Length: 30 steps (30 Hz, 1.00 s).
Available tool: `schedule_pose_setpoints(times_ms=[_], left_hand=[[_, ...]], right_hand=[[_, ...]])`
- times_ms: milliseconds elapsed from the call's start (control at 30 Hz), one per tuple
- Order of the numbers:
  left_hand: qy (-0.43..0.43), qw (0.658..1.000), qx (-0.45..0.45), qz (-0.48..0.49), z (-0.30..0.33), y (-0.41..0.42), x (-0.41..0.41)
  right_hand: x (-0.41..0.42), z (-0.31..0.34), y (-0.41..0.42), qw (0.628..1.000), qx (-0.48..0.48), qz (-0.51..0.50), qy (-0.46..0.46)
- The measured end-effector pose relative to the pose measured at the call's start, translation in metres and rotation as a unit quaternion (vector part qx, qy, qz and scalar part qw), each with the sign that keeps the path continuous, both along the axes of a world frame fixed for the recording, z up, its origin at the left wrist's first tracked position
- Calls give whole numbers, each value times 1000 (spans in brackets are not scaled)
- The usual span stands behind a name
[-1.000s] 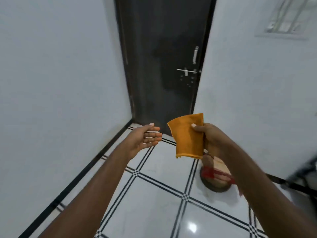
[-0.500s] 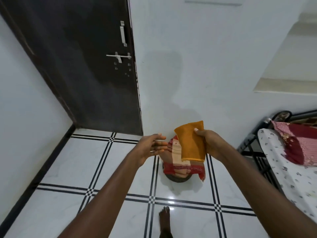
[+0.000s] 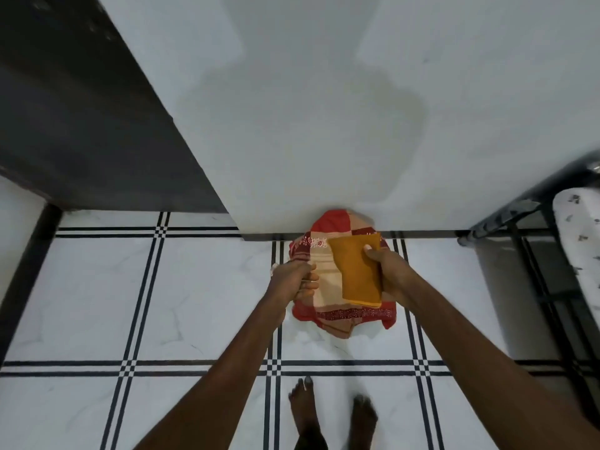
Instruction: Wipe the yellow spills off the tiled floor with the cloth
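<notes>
The right hand (image 3: 389, 271) grips a folded mustard-orange cloth (image 3: 358, 271), thumb pressed on the cloth's face near its upper right corner and the other fingers hidden behind it. The cloth hangs flat and upright from that grip, its lower edge below the hand, held in the air above the floor.

Just to the left of it, the left hand (image 3: 297, 277) is raised to about the same height, fingers curled loosely inward with the fingertips turned toward the cloth. It is apart from the cloth and grasps nothing that can be seen; whether it touches the fabric behind it cannot be told.

Behind and below both hands, a red-and-beige patterned fabric bundle (image 3: 328, 313) sits on the floor against the foot of the white wall (image 3: 308, 108). Its lower edge shows beneath the cloth and between the two forearms.

The tiled floor (image 3: 201, 287) is white marble-look with double black lines crossing at small checkered squares. No yellow spill can be made out on the tiles in view.

Below the hands, two bare feet (image 3: 331, 414) stand on the tiles. Far left of the left hand is a dark door (image 3: 81, 125); far right of the right hand is a dark metal bed frame (image 3: 526, 203) with a white spotted mattress (image 3: 578, 241).
</notes>
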<state>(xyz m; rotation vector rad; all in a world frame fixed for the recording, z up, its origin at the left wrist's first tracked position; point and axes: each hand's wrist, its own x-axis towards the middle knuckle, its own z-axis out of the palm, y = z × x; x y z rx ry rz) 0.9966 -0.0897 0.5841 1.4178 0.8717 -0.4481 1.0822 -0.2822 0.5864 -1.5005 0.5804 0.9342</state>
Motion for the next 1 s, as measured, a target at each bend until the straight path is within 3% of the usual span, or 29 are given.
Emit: schedule_pose_setpoints(times_ms=[67,267,400,500,600,800,1000], left_hand=[[6,1000,14,0,-25,1,11],[64,997,41,-3,-181,-10,66],[62,987,132,-72,-247,-23,68],[35,976,192,-100,-263,-34,71],[30,965,225,-133,-262,-39,75],[52,966,198,-159,-238,-39,84],[-8,953,219,-211,-172,-37,88]], right_hand=[[11,-28,2,1000,12,1,18],[63,-189,-9,998,26,1,57],[68,-279,-33,990,-127,34,-54],[67,-320,-48,953,-227,100,-174],[70,-308,-43,936,-250,126,-215],[75,-284,-41,935,-268,118,-202],[79,-209,-47,927,-266,141,-223]])
